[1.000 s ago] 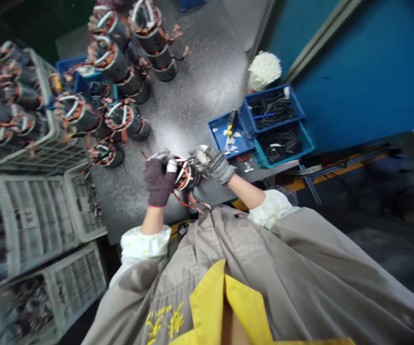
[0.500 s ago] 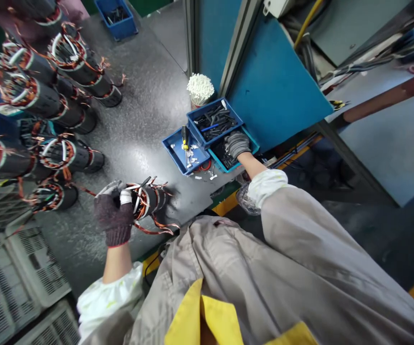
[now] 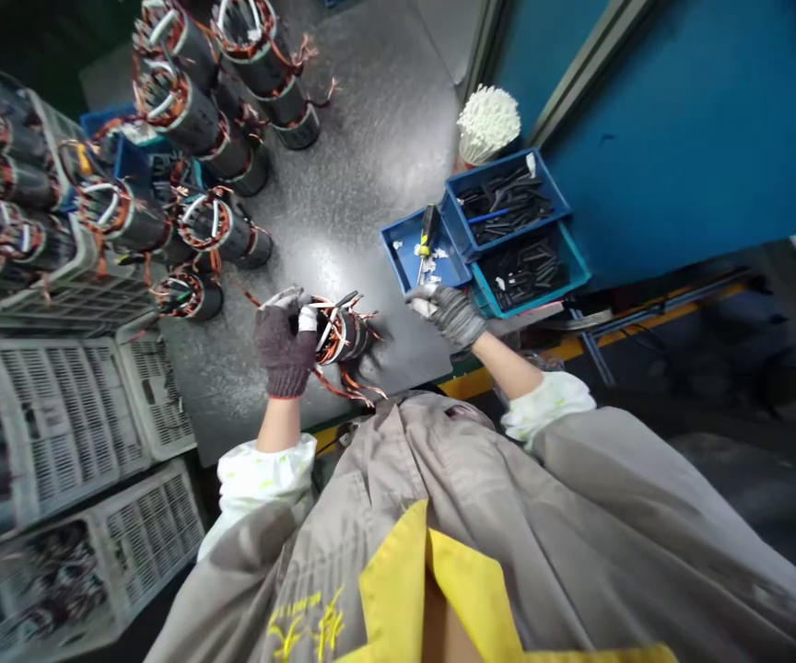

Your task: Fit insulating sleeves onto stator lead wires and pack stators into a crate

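A motor stator with copper windings, white sleeves and loose orange leads lies on its side on the metal bench. My left hand, in a dark knitted glove with white wrapping on one finger, is closed at its wired end; the fingertips are partly hidden. My right hand, in a grey striped glove, is between the stator and the bins with its fingers pressed together. What it may hold is too small to make out. Just beyond it are a blue tray with a yellow-black screwdriver, and a teal bin of short black tubes.
A blue bin of black pieces and a bundle of white sticks stand at a blue panel. Several stacked stators occupy the bench's far left. Plastic crates sit at the left.
My right hand has come out of the teal bin and moved left toward the stator. My left hand stays at the stator. The camera view has shifted left.
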